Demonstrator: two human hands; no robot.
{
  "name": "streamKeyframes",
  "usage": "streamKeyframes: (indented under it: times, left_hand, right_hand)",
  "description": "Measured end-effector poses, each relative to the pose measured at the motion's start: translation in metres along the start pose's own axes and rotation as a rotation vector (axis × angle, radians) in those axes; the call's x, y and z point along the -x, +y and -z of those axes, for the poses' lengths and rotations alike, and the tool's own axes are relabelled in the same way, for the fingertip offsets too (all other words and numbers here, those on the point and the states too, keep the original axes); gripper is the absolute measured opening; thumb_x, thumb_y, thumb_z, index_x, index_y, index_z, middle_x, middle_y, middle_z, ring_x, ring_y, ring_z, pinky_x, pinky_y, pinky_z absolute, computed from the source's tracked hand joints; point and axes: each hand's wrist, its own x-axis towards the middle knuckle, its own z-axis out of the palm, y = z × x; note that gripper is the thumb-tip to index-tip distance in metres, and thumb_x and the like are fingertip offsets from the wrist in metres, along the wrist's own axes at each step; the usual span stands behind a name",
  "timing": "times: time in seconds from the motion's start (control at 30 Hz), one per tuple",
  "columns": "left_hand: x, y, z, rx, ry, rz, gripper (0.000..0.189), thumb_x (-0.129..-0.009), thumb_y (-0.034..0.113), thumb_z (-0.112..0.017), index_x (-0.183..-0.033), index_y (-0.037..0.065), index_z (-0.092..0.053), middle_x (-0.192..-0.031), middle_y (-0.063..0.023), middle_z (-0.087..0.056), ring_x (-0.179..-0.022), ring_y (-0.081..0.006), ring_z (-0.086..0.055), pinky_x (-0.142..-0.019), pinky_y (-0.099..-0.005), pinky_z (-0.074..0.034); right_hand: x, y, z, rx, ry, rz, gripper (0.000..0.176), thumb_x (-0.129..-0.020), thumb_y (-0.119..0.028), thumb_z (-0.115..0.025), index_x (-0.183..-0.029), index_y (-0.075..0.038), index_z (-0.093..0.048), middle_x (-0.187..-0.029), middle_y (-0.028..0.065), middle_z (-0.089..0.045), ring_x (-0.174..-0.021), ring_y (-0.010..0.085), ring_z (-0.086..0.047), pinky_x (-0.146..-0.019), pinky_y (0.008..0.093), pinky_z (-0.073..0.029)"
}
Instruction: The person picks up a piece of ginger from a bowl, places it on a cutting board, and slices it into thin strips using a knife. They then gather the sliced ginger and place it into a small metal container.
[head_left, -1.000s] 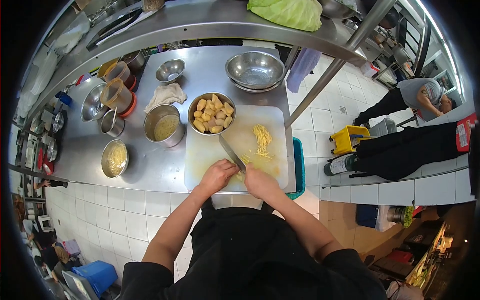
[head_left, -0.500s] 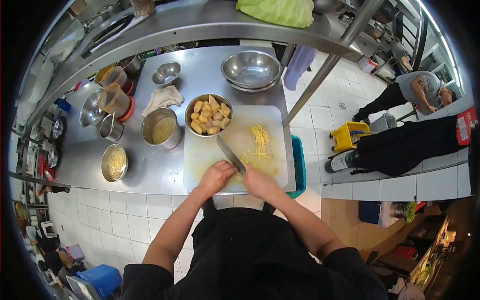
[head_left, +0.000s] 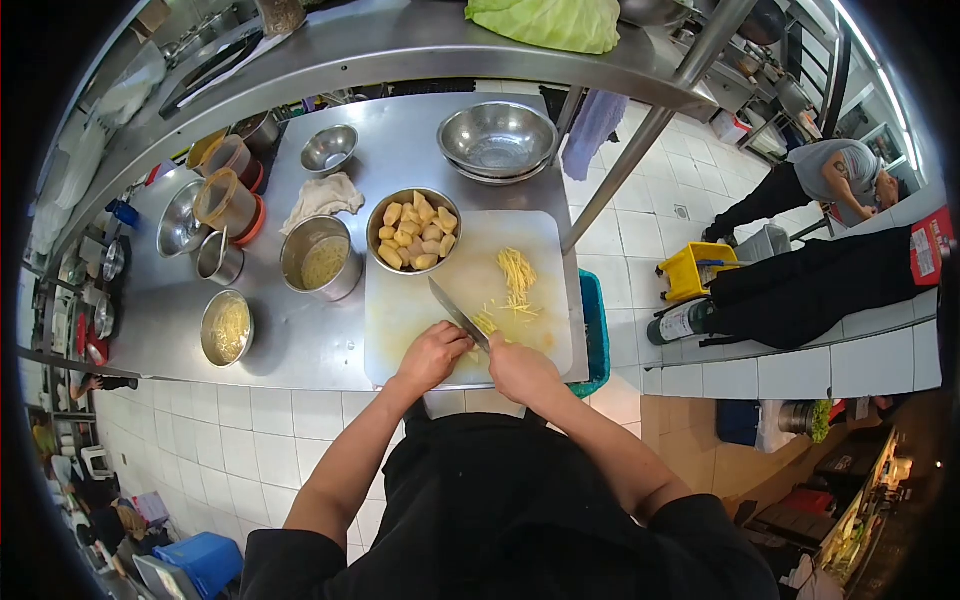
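Observation:
My right hand [head_left: 522, 370] is closed round the handle of a knife [head_left: 458, 312], its blade pointing up and left over the white cutting board [head_left: 395, 320]. Beside the blade, my left hand [head_left: 435, 356] has its fingers curled down at the board; what they hold is too small to make out. Cut yellow strips [head_left: 486, 323] lie by the blade, and a larger pile of strips [head_left: 517, 275] sits further right on the board. A metal bowl of peeled yellow pieces [head_left: 414, 232] stands at the board's upper left corner.
Left of the board are a metal pot [head_left: 321, 258], a bowl of shreds [head_left: 227, 328], a cloth [head_left: 323, 197] and plastic tubs [head_left: 226, 200]. Stacked bowls [head_left: 497, 140] stand behind. A metal shelf [head_left: 400, 50] crosses overhead. Another person [head_left: 820, 180] stands far right.
The view has shifted slightly. The knife has moved a little off the cut strips, and more of them show beside the blade.

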Motion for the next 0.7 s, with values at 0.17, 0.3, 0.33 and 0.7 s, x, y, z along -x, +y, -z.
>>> streamKeyframes:
  times: [0.17, 0.3, 0.33, 0.7]
  left_hand:
    - [0.003, 0.000, -0.003, -0.043, 0.013, -0.007, 0.023, -0.085, 0.002, -0.081, -0.107, 0.006, -0.082, -0.113, -0.0076, -0.079, -0.109, -0.0299, -0.073, -0.097, -0.0409, -0.062]
    - [0.001, -0.001, 0.000, -0.055, -0.013, -0.027, 0.022, -0.086, 0.003, -0.080, -0.108, 0.005, -0.082, -0.113, -0.0076, -0.079, -0.109, -0.0295, -0.073, -0.097, -0.0407, -0.062]
    - [0.001, -0.001, 0.000, -0.058, -0.009, -0.023, 0.022, -0.086, 0.003, -0.080, -0.108, 0.005, -0.082, -0.113, -0.0076, -0.079, -0.109, -0.0295, -0.073, -0.097, -0.0407, -0.062]
    - [0.003, 0.003, 0.000, -0.034, 0.045, -0.031, 0.025, -0.084, 0.001, -0.083, -0.108, 0.004, -0.081, -0.112, -0.0084, -0.078, -0.105, -0.0303, -0.072, -0.095, -0.0409, -0.061]
  right_hand:
    - [0.007, -0.010, 0.011, 0.092, -0.054, 0.012, 0.023, -0.106, -0.011, -0.054, -0.123, 0.004, -0.059, -0.101, 0.0309, -0.080, -0.095, 0.0468, -0.081, -0.083, 0.0589, -0.063]
    - [-0.011, 0.000, -0.014, 0.066, -0.013, -0.003, 0.024, -0.107, -0.011, -0.053, -0.125, 0.004, -0.059, -0.101, 0.0313, -0.080, -0.096, 0.0477, -0.081, -0.083, 0.0591, -0.064]
    - [-0.017, 0.004, -0.010, 0.048, -0.015, 0.008, 0.024, -0.107, -0.011, -0.053, -0.125, 0.004, -0.058, -0.101, 0.0317, -0.080, -0.096, 0.0483, -0.081, -0.083, 0.0598, -0.063]
    - [-0.018, 0.001, -0.005, 0.011, -0.051, 0.023, 0.026, -0.108, -0.014, -0.050, -0.125, 0.004, -0.058, -0.102, 0.0327, -0.080, -0.097, 0.0499, -0.080, -0.086, 0.0620, -0.062]
